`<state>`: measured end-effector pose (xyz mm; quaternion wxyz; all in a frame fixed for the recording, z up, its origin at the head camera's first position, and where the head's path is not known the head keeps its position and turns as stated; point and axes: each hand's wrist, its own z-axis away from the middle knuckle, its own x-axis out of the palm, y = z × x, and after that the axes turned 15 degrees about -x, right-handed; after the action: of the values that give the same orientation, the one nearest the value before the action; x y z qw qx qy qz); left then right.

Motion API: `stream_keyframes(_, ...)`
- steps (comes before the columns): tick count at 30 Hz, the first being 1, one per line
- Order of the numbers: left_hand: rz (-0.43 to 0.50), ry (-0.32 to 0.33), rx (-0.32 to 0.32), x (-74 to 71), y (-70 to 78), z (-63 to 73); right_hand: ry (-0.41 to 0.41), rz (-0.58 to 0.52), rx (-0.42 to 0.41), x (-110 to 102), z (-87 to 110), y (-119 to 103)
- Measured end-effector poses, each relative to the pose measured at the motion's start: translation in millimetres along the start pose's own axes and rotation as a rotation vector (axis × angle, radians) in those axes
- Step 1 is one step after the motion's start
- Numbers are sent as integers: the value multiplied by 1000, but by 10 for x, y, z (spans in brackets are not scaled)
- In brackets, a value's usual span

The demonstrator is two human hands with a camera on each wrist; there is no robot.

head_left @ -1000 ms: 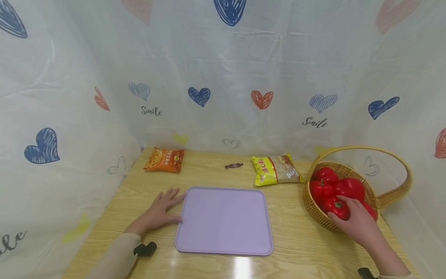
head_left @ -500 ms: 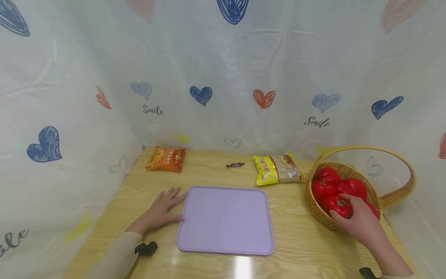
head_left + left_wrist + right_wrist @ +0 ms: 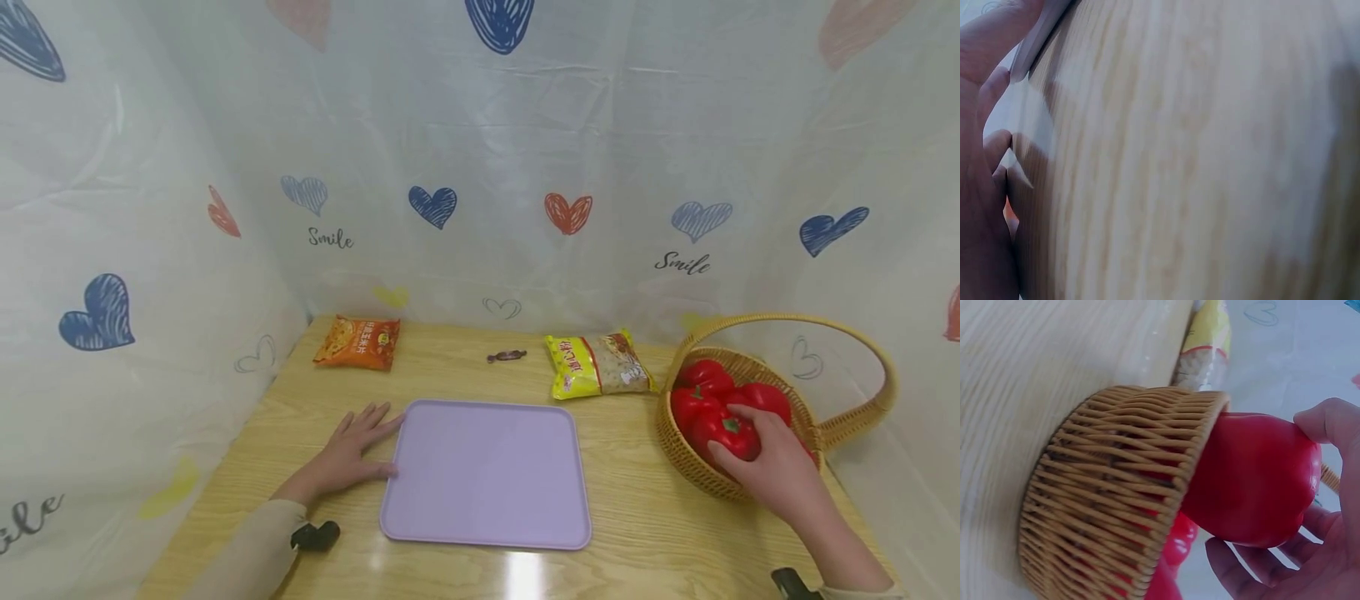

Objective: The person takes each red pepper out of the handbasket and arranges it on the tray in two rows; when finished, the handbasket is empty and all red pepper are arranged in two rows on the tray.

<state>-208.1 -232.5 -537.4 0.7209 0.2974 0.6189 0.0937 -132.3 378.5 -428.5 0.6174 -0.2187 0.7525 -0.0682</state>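
Observation:
My right hand [image 3: 786, 471] grips a red bell pepper [image 3: 726, 435] at the near side of a wicker basket [image 3: 690, 471]. In the right wrist view, thumb and fingers curl round the pepper [image 3: 1254, 481], which rises partly above the rim. Several more red peppers [image 3: 693, 406] lie in the basket behind it. My left hand [image 3: 337, 462] rests palm down on the table with fingers spread, thumb and index fingertips right at the left edge of a lilac tray [image 3: 487, 475]. The left wrist view shows the left hand [image 3: 982, 219] along its left side.
An orange snack bag [image 3: 358, 342] lies at the back left of the wooden table [image 3: 442, 375]. A small wrapped candy [image 3: 507, 356] lies at the back middle. Beside the basket is a yellow snack bag [image 3: 600, 365]. The basket's tall handle [image 3: 862, 414] arches to the right.
My right hand has raised the gripped pepper slightly within the basket. The left hand and the tray hold their places, apart from a small camera shift.

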Motion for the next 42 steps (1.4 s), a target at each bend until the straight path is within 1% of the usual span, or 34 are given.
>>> stream_keyframes(9,6,-8,-13,-2,23,2,26,-6,-21,-80,-62,-118)
stream_keyframes(18,2,-5,-17,-8,28,9,30,-27,-63,-115,-131,-319)
stream_keyframes(27,7,5,-11,-3,15,9,44,-34,-117,-5,-201,-462)
stream_keyframes(34,6,-3,-17,7,11,-2,9,-74,-124,91,-291,-560)
stream_keyframes(42,11,-4,-15,2,22,2,-2,-102,-133,251,-373,-631)
